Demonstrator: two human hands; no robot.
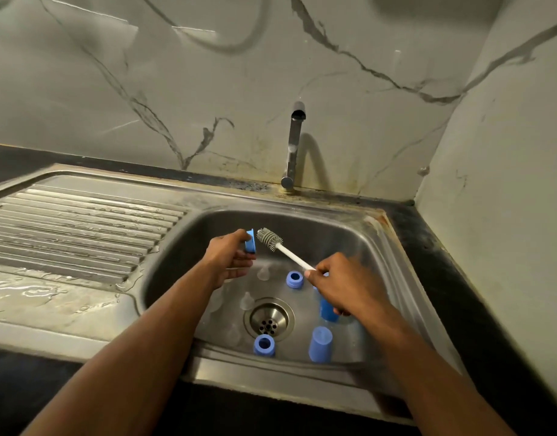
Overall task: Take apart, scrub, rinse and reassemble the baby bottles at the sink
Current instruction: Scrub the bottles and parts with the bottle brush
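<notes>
The blue ring (250, 241) is pinched edge-on in the left hand (228, 258), held above the sink (377, 247) basin with the brush (270, 239) head just beside its open face, close enough that I cannot tell whether the bristles touch. The right hand (349, 286) is closed around the low end of the white brush handle, so both hands are clamped on something and sit near each other over the basin. The likeliest slip, as I judge it, is the wet ring twisting out of a fingertip pinch when the brush pushes in; it would drop among the loose parts below. Those lie around the drain (268, 319): two more rings (294, 279), two blue caps (320, 343), one half hidden under the right hand, and clear teats (246, 301) that are hard to make out against the steel. A teat could be knocked toward the drain. No water runs from the tap (294, 146), so rinsing is not yet under way.
</notes>
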